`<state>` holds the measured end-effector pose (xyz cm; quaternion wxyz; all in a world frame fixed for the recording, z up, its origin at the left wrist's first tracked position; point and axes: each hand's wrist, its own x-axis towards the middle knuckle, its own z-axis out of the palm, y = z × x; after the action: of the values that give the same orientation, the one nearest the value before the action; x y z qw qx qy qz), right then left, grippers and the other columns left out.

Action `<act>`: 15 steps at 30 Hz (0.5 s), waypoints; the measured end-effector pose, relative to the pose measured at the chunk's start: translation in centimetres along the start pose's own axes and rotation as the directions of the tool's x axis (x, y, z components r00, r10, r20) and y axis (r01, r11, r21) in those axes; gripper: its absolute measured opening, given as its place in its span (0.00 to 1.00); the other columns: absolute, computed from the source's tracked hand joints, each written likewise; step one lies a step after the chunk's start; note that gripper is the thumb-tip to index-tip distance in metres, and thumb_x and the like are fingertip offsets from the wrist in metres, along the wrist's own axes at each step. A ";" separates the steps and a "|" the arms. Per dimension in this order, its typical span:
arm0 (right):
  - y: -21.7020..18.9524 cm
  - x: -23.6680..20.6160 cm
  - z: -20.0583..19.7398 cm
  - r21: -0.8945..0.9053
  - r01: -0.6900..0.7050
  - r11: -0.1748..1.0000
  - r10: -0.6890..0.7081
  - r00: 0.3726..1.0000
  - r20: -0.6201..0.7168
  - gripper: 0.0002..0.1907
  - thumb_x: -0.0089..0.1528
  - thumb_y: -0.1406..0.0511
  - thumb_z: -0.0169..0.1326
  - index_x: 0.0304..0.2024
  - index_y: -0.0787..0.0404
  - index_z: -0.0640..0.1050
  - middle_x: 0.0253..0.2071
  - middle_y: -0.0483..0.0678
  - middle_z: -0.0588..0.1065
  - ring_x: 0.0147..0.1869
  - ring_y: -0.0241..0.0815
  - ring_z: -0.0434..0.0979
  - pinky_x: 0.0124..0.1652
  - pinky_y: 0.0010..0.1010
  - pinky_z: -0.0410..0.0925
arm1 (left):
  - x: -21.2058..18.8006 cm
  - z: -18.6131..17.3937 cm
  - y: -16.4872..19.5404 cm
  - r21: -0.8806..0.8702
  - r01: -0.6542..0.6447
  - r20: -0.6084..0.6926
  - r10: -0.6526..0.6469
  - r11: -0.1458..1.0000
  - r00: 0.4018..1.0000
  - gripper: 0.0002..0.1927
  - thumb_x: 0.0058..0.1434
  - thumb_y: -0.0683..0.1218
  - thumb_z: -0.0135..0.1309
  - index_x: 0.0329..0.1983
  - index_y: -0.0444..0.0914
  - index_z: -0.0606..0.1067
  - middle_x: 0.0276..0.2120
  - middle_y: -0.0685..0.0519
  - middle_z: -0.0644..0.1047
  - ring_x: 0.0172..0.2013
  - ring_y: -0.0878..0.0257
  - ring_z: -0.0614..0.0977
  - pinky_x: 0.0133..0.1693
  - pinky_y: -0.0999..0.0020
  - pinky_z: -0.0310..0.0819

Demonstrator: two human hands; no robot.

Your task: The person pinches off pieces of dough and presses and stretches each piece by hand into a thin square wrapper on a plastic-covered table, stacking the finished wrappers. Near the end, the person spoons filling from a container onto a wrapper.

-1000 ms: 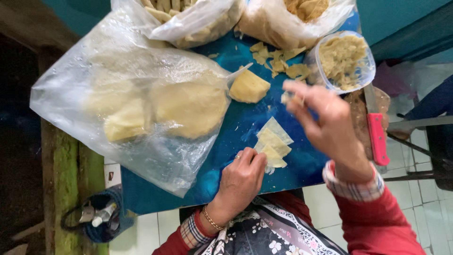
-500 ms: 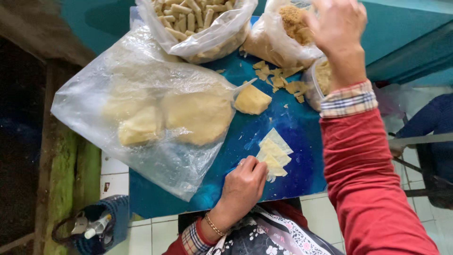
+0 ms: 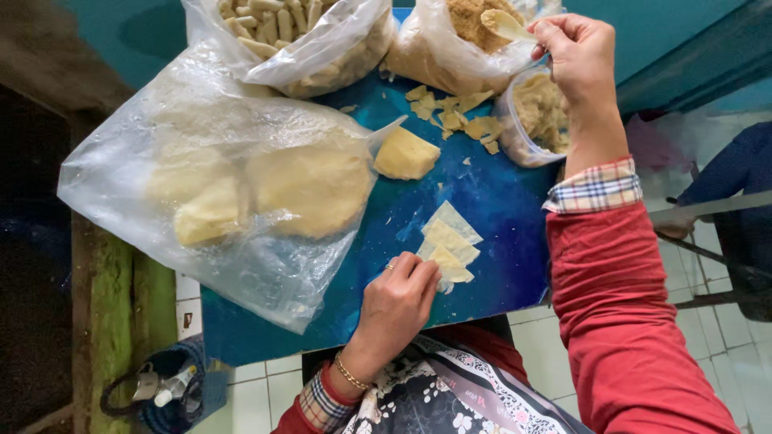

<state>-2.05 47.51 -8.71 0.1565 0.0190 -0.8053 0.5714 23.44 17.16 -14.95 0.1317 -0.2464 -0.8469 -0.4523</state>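
My right hand (image 3: 572, 56) is stretched to the far right and grips a small pale spoon (image 3: 505, 24), whose bowl sits over a clear bag of brown crumbly filling (image 3: 462, 36). My left hand (image 3: 400, 301) rests on the blue board (image 3: 498, 193) near its front edge, fingers curled against a small stack of thin pale dough squares (image 3: 448, 241). A wedge of yellow dough (image 3: 406, 154) lies in the middle of the board.
A big clear bag holding dough lumps (image 3: 241, 193) covers the board's left side. A bag of rolled pale sticks (image 3: 297, 32) lies at the back. A round clear tub of filling (image 3: 535, 116) and dough scraps (image 3: 450, 112) are at right. A dark bag (image 3: 165, 386) sits on the floor.
My right hand rose from above the dough squares to the back right and now holds the spoon over the filling bag. My left hand stayed by the squares.
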 end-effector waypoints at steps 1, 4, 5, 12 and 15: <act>-1.1 -1.4 -0.3 0.059 -0.063 0.996 0.063 0.998 0.013 0.06 0.70 0.68 0.58 0.42 0.62 0.85 0.28 0.40 0.78 0.24 0.23 0.65 0.24 0.19 0.55 | -0.2 0.0 0.2 -0.024 0.009 -0.017 -0.010 1.000 1.000 0.04 0.63 0.41 0.59 0.39 0.37 0.76 0.34 0.48 0.74 0.35 0.51 0.80 0.35 0.60 0.74; -4.2 -7.5 -1.7 0.021 -0.091 0.996 0.089 0.995 0.052 0.07 0.71 0.68 0.55 0.43 0.63 0.83 0.29 0.39 0.76 0.25 0.23 0.62 0.25 0.19 0.52 | -0.7 0.2 0.5 -0.073 0.042 -0.097 -0.049 0.996 0.994 0.07 0.63 0.39 0.60 0.44 0.37 0.78 0.37 0.48 0.76 0.36 0.51 0.80 0.37 0.61 0.75; -4.8 -10.2 -1.9 -0.028 -0.071 0.997 0.073 0.995 0.067 0.07 0.71 0.68 0.54 0.43 0.64 0.83 0.30 0.38 0.75 0.27 0.23 0.61 0.27 0.19 0.52 | -0.9 0.2 0.6 -0.071 0.051 -0.153 -0.061 0.996 0.986 0.08 0.62 0.38 0.60 0.45 0.37 0.78 0.38 0.48 0.76 0.37 0.52 0.80 0.38 0.61 0.75; -5.2 -23.0 -0.8 -0.086 -0.194 0.977 0.211 0.927 0.311 0.07 0.66 0.69 0.55 0.42 0.65 0.83 0.32 0.43 0.78 0.36 0.29 0.75 0.38 0.21 0.68 | -1.0 0.0 1.4 -0.070 0.035 -0.255 -0.052 0.997 0.965 0.11 0.62 0.38 0.62 0.48 0.39 0.79 0.42 0.49 0.76 0.39 0.55 0.77 0.40 0.62 0.74; -4.6 -26.5 -0.4 -0.259 -0.001 0.966 0.076 0.957 0.280 0.07 0.63 0.70 0.58 0.43 0.64 0.83 0.31 0.45 0.78 0.33 0.34 0.77 0.34 0.24 0.69 | -0.8 0.4 1.8 -0.011 -0.057 -0.145 0.054 0.998 0.988 0.14 0.58 0.39 0.62 0.48 0.40 0.79 0.44 0.48 0.76 0.38 0.54 0.76 0.40 0.61 0.73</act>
<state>24.13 42.37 -11.65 0.0278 0.0658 -0.8868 0.4566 25.06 18.05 -14.25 0.2035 -0.2374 -0.8245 -0.4716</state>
